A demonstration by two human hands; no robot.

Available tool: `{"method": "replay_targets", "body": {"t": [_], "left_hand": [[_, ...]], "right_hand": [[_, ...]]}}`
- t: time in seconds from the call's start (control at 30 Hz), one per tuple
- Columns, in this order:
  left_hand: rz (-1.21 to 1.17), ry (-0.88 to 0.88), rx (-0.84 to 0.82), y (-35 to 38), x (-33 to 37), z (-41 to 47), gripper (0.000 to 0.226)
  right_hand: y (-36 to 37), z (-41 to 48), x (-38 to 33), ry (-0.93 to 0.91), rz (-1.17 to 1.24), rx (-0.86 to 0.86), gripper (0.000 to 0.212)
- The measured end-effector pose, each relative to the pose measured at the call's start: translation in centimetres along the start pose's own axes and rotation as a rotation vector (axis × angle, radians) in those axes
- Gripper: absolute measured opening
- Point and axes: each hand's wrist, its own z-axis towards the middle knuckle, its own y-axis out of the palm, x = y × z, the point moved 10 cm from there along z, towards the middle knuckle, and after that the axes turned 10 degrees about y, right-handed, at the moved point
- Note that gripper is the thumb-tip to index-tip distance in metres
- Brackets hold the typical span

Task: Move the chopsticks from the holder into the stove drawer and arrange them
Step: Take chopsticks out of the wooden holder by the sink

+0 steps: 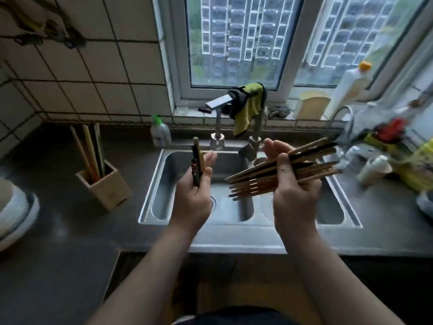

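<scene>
Both hands are raised over the double-basin steel sink (150, 202). The right hand (295, 191) is clamped around a fanned bundle of chopsticks (264, 178), mostly wooden with a couple black; they overlap too much for an exact count, roughly ten. The left hand (194, 191) pinches a small upright pair of chopsticks (198, 160), two or three, their lower ends hidden in the palm. The wooden holder (106, 184) stands on the bench (63, 231) at left, with about three long sticks (90, 148) in it. The stove drawer is out of view. Items at far right are blurred.
</scene>
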Motion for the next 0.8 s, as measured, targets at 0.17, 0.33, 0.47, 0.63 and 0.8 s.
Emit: {"method": "replay_targets", "body": {"t": [0.17, 0.33, 0.47, 0.63, 0.8], "left_hand": [[-0.036, -0.062, -0.231, 11.0, 1.3, -7.8, 0.032], [-0.077, -0.119, -0.446, 21.0, 2.5, -16.2, 0.033], [-0.087, -0.133, -0.651, 28.2, 4.1, -22.3, 0.039], [-0.119, -0.150, -0.891, 37.0, 6.0, -30.0, 0.031], [-0.208, -0.244, -1.157, 45.7, 8.8, -39.1, 0.035]], "right_hand": [[-13.4, -6.0, -3.5, -0.020, -0.140, 0.172, 0.022], [-25.4, -12.8, -6.2, -0.069, -0.161, 0.385, 0.024], [-33.7, -18.7, -8.2, -0.091, -0.199, 0.548, 0.025], [-42.9, -26.5, -10.3, -0.082, -0.276, 0.801, 0.025], [-50.8, -34.7, -12.4, -0.111, -0.349, 1.068, 0.024]]}}
